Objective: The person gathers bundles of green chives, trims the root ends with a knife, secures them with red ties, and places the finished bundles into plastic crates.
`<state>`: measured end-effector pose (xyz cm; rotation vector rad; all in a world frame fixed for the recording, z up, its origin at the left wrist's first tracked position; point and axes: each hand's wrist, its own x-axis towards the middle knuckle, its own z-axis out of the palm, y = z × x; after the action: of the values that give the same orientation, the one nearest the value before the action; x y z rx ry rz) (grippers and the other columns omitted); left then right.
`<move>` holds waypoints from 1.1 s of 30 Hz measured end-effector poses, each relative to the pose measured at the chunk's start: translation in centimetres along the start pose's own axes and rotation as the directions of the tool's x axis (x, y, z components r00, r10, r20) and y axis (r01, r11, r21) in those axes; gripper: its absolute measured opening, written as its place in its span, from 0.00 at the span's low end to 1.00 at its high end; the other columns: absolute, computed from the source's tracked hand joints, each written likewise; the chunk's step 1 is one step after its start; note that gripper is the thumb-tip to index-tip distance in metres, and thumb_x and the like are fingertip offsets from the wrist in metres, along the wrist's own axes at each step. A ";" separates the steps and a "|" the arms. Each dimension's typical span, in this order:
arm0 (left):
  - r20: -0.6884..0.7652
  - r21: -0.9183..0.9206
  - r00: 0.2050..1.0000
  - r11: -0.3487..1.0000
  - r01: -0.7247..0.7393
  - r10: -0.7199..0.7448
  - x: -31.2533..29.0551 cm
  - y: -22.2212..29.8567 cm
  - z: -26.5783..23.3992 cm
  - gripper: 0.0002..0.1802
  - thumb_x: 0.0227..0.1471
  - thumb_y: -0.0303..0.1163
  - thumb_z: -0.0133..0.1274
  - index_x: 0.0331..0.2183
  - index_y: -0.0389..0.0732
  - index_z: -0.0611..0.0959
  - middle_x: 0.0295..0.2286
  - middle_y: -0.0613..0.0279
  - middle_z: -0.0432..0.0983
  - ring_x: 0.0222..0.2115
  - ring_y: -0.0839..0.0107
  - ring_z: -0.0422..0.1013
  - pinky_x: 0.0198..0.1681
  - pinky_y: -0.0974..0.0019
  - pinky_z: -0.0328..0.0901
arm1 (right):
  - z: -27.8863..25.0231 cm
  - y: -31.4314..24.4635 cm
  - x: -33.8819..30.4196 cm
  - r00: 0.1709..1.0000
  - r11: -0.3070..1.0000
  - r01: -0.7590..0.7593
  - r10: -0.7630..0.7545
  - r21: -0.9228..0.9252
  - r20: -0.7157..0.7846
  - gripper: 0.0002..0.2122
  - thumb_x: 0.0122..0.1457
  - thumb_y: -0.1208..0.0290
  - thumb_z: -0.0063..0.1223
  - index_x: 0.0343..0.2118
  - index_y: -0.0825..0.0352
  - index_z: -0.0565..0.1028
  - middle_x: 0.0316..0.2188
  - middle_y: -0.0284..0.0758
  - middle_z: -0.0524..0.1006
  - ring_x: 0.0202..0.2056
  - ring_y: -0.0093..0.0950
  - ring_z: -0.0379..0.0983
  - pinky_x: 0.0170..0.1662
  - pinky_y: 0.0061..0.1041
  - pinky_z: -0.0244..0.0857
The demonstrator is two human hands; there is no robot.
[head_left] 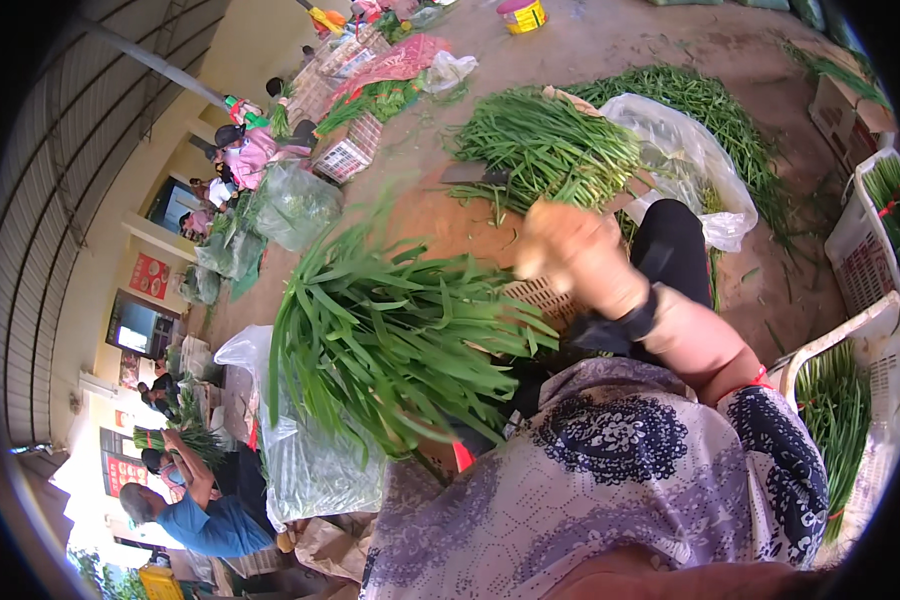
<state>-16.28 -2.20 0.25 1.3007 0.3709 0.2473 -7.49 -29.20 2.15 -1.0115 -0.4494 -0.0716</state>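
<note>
Apparently tidying a leafy green bunch (395, 335) mid-frame, with right hand (580, 255) blurred, left hand hidden, fingers' grip impossible to tell; likely calls next for straightening it.

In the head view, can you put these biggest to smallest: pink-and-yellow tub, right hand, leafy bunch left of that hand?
Leafy bunch
Right hand, blurred
Pink-and-yellow tub, farther away
</note>
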 end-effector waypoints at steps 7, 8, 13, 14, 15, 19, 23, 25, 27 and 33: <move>-0.008 0.008 1.000 1.000 0.009 -0.009 -0.1 0.2 -0.1 0.43 0.52 0.65 0.36 0.55 0.39 0.64 0.51 0.52 0.64 0.52 0.58 0.62 0.54 0.55 0.60 | -4.2 -1.4 -0.4 0.925 0.244 0.259 0.217 -0.934 0.313 0.21 0.59 0.50 0.47 0.23 0.66 0.78 0.14 0.33 0.74 0.16 0.24 0.70 0.21 0.26 0.64; -0.008 0.007 1.000 1.000 0.013 -0.013 0.0 0.0 -0.1 0.43 0.52 0.65 0.36 0.55 0.39 0.64 0.51 0.52 0.64 0.52 0.58 0.62 0.54 0.55 0.60 | -2.9 -1.0 -0.5 0.918 0.474 0.073 0.311 -0.877 0.245 0.22 0.59 0.50 0.45 0.22 0.64 0.77 0.15 0.33 0.74 0.16 0.27 0.71 0.23 0.27 0.65; -0.004 0.013 1.000 1.000 0.012 -0.012 -0.3 0.1 0.1 0.43 0.52 0.66 0.36 0.55 0.39 0.64 0.51 0.52 0.64 0.51 0.58 0.62 0.54 0.55 0.60 | 1.1 1.6 0.3 0.931 0.302 0.168 0.265 -0.938 0.252 0.18 0.60 0.58 0.45 0.24 0.70 0.75 0.17 0.44 0.74 0.23 0.38 0.73 0.30 0.33 0.66; -0.014 0.010 1.000 1.000 0.011 -0.011 -0.5 0.0 -0.2 0.43 0.52 0.66 0.36 0.55 0.39 0.64 0.51 0.52 0.64 0.51 0.58 0.62 0.54 0.55 0.60 | 1.7 2.6 0.4 0.923 0.288 0.226 0.244 -0.931 0.299 0.17 0.60 0.59 0.46 0.24 0.70 0.74 0.17 0.44 0.73 0.22 0.39 0.73 0.30 0.33 0.66; -0.009 0.006 1.000 1.000 0.011 -0.011 -0.4 0.1 -0.1 0.43 0.52 0.66 0.37 0.55 0.39 0.64 0.51 0.52 0.64 0.51 0.58 0.62 0.54 0.55 0.60 | 1.4 3.4 0.3 0.921 0.284 0.234 0.242 -0.930 0.306 0.17 0.60 0.59 0.46 0.24 0.70 0.74 0.17 0.44 0.73 0.22 0.39 0.73 0.30 0.33 0.66; 0.015 -0.015 1.000 1.000 0.014 -0.014 -0.1 0.1 0.1 0.43 0.51 0.66 0.37 0.55 0.39 0.64 0.51 0.52 0.64 0.51 0.58 0.62 0.54 0.54 0.60 | 0.1 3.4 -1.5 0.917 0.902 -0.271 0.348 -0.336 0.193 0.13 0.63 0.64 0.43 0.25 0.67 0.71 0.18 0.29 0.73 0.17 0.16 0.66 0.21 0.17 0.60; 0.019 -0.028 1.000 1.000 -0.004 0.004 0.7 0.7 -0.7 0.44 0.51 0.66 0.37 0.55 0.39 0.64 0.51 0.52 0.64 0.51 0.58 0.62 0.54 0.54 0.60 | -3.6 2.0 -2.0 0.913 0.937 -0.346 0.349 -0.052 0.211 0.15 0.62 0.60 0.46 0.24 0.65 0.74 0.19 0.29 0.76 0.16 0.14 0.65 0.19 0.15 0.57; 0.010 -0.029 1.000 1.000 -0.006 0.006 0.9 0.6 -0.9 0.44 0.51 0.66 0.37 0.55 0.39 0.64 0.51 0.52 0.64 0.51 0.58 0.62 0.54 0.54 0.60 | -4.9 -0.1 -0.7 0.928 0.626 -0.316 0.361 -0.713 -0.094 0.19 0.61 0.56 0.47 0.18 0.65 0.75 0.12 0.30 0.74 0.12 0.16 0.66 0.17 0.18 0.59; 0.003 -0.023 1.000 1.000 -0.016 0.016 1.3 0.9 -0.7 0.44 0.51 0.66 0.37 0.55 0.39 0.64 0.51 0.52 0.64 0.51 0.58 0.62 0.54 0.54 0.60 | -5.9 -0.9 -0.1 0.918 0.600 -0.348 0.374 -0.721 -0.132 0.17 0.60 0.59 0.49 0.19 0.65 0.75 0.13 0.31 0.75 0.13 0.16 0.67 0.17 0.17 0.59; 0.021 -0.010 1.000 1.000 0.000 0.000 1.5 1.0 -0.4 0.44 0.51 0.67 0.37 0.55 0.39 0.64 0.51 0.52 0.64 0.51 0.58 0.62 0.54 0.54 0.60 | -5.2 0.1 -2.4 0.612 0.708 -0.477 0.693 -0.522 0.381 0.17 0.61 0.64 0.47 0.49 0.68 0.71 0.24 0.32 0.78 0.21 0.14 0.70 0.20 0.12 0.59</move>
<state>-15.08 -1.03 0.93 1.2926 0.3517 0.2351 -7.92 -33.87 -1.19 -1.5309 -0.6148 0.8135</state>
